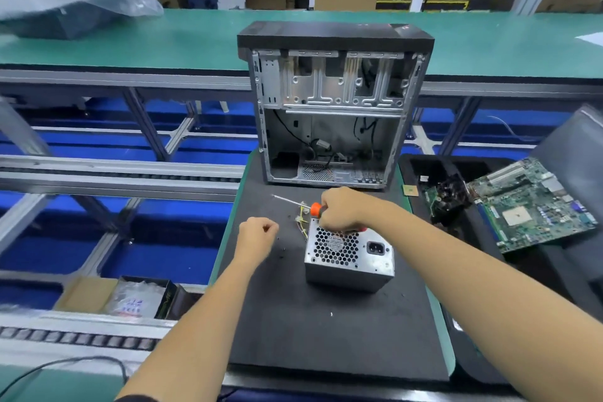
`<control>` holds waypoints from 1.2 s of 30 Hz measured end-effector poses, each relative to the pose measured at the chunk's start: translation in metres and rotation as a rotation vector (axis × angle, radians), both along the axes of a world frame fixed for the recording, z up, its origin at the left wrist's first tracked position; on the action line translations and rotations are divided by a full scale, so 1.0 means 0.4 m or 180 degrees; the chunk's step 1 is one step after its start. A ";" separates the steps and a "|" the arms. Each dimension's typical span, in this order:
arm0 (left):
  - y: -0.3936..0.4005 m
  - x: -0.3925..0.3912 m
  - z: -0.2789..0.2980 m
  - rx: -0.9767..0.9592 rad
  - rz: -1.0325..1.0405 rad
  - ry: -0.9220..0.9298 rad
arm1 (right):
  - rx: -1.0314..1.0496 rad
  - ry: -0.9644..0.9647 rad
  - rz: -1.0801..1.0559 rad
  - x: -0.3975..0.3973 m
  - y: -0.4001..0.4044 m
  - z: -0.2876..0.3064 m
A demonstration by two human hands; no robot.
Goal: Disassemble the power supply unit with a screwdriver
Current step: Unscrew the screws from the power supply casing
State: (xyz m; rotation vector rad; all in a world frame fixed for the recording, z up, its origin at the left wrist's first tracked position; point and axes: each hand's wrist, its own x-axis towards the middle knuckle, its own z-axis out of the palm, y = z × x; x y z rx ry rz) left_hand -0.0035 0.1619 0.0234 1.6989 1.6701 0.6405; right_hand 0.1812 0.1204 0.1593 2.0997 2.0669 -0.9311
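Right hand [342,208] grips the orange-collared screwdriver [314,208] with its shaft pointing left, resting on the top rear edge of the power supply unit [349,254] directly beneath it, while left hand [257,233], just left of the unit, is loosely curled and holds nothing.

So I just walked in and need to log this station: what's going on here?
A person is taking apart a power supply unit on a black mat. The right hand grips an orange-handled screwdriver at the unit's top edge, shaft pointing away to the left. The left hand hovers curled beside it. An emptied computer case stands behind.
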 end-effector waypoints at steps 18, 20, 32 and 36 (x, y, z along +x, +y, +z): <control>0.041 -0.006 -0.094 -0.0507 0.0029 0.0248 | 0.0181 -0.0036 0.0269 0.009 0.022 -0.077; 0.041 -0.005 -0.087 -0.0498 -0.0040 0.0314 | 0.0085 -0.0082 0.0281 0.006 0.027 -0.067; 0.026 -0.003 -0.086 -0.0285 0.0017 0.0402 | -0.0015 -0.0106 0.0299 -0.005 0.015 -0.044; 0.006 -0.005 -0.065 0.0055 0.0269 0.0263 | 0.0227 -0.0075 0.0236 -0.002 -0.005 -0.022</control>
